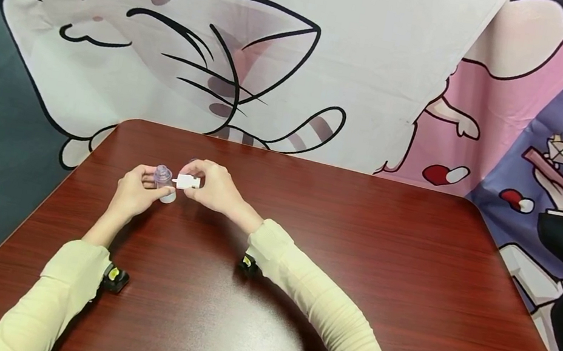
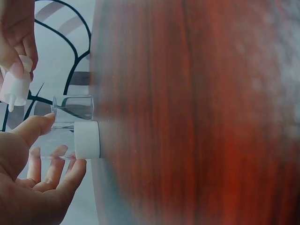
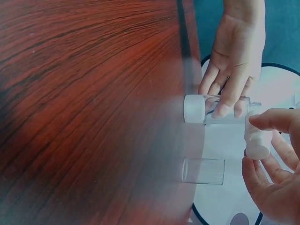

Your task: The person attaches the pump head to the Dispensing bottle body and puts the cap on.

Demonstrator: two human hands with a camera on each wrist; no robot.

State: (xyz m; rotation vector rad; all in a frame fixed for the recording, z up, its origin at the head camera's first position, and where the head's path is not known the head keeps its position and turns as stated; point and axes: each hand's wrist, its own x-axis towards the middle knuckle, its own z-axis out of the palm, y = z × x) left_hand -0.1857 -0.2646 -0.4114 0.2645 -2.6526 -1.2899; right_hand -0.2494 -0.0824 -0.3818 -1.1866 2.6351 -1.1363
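Observation:
My left hand [image 1: 135, 192] holds a clear bottle [image 1: 162, 175] with a white base between thumb and fingers. In the left wrist view that white base [image 2: 87, 140] is right at the tabletop, and the bottle stands upright. My right hand [image 1: 218, 189] pinches a small white piece [image 1: 189, 182] with a narrow nozzle, held sideways with the nozzle toward the bottle's upper part. The right wrist view shows the white piece [image 3: 257, 138] between thumb and fingertips, close beside the bottle's top. A clear open cylinder, like a cap [image 3: 204, 171], stands near the bottle, mostly hidden behind the right hand in the head view.
The brown wooden table [image 1: 335, 257] extends to the right and toward me. Its far edge lies just beyond both hands. Behind it hangs a printed cloth with a cartoon cat [image 1: 110, 68]. Dark cameras [image 1: 116, 278] sit on both wrists.

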